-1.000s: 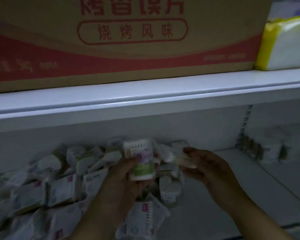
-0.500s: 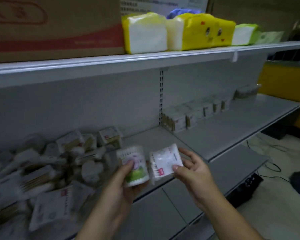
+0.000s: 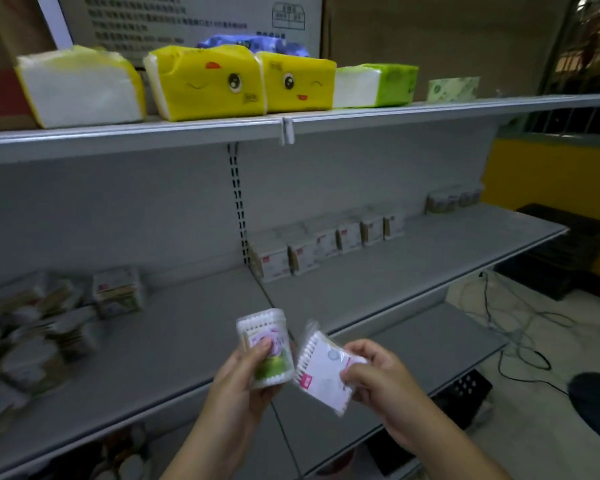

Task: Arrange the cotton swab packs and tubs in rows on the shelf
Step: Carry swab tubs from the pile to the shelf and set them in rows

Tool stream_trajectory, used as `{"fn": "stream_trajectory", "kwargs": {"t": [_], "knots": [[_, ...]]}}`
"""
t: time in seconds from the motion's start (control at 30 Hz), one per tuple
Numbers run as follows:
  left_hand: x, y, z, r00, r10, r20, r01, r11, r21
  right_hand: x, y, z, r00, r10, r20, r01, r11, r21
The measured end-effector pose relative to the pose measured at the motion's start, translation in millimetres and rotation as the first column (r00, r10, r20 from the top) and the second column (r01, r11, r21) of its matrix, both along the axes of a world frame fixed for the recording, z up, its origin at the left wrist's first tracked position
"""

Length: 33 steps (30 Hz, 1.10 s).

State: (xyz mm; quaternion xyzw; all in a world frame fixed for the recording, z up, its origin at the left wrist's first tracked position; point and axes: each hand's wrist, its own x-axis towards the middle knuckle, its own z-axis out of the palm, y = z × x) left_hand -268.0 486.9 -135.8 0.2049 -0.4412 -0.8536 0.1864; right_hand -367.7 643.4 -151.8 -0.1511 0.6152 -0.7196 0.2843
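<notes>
**Head view.** The left hand [image 3: 236, 382] has its grip closed round a tub [image 3: 265, 344] of cotton swabs, thumb across the label. The tub is held upright in front of the shelf [image 3: 413, 271]. The right hand [image 3: 378, 379] pinches a flat pack [image 3: 323, 368] by its right side. The pack is tilted and sits just beside the tub. Neither item is on the shelf yet.

**Progress:** judged well short of complete. On the right section a row of packs [image 3: 326, 244] stands along the back wall, with the far tubs [image 3: 452, 199] beyond it. On the left section a loose heap [image 3: 42, 327] lies unsorted, so most of the work appears outstanding. Tissue packs [image 3: 205, 81] on the upper shelf are not part of the task.

**Change against half a second ago:** both hands retain the same items. The flat pack, then face-on, is now turned partly edge-on. The view has swung right, showing less of the heap and more of the row. A second ago both hands were at the heap.
</notes>
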Motion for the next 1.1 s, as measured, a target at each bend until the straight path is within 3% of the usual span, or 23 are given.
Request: {"fn": "stream_trajectory", "kwargs": {"t": [0.07,0.2,0.3,0.43,0.57,0.67,0.87,1.03,1.1], "knots": [[-16,-1,-1,1.0,0.024,0.001,-0.024,1.0,-0.011,-25,4,-3,0.996,0.0,-0.091,0.008,0.997,0.083],[-58,-11,2,0.999,0.044,-0.016,-0.045,0.998,-0.053,-98,-12,-12,0.989,-0.129,-0.075,0.133,0.989,0.064],[-96,-19,-1,0.999,0.034,-0.01,-0.035,0.999,-0.025,-164,-44,-13,0.941,-0.236,-0.242,0.287,0.937,0.201],[-147,-33,-1,1.0,-0.024,-0.009,0.024,1.0,-0.007,-234,-79,-21,0.874,-0.141,-0.464,0.366,0.821,0.439],[-191,-40,6,0.998,-0.068,0.011,0.069,0.994,-0.08,-273,-102,-18,0.814,-0.099,-0.572,0.416,0.787,0.456],[-218,-40,5,0.995,-0.1,0.013,0.1,0.993,-0.067,-287,-106,-19,0.795,0.043,-0.605,0.364,0.764,0.533],[-279,-11,5,0.99,-0.127,-0.059,0.126,0.992,-0.027,-321,-70,-28,0.811,0.179,-0.557,0.138,0.867,0.479],[-364,45,0,0.99,-0.132,-0.055,0.122,0.98,-0.157,-405,14,-27,0.718,0.266,-0.643,0.16,0.836,0.525],[-407,80,-2,0.992,-0.127,-0.024,0.116,0.96,-0.254,-454,52,-21,0.723,0.27,-0.636,0.189,0.808,0.557]]}}
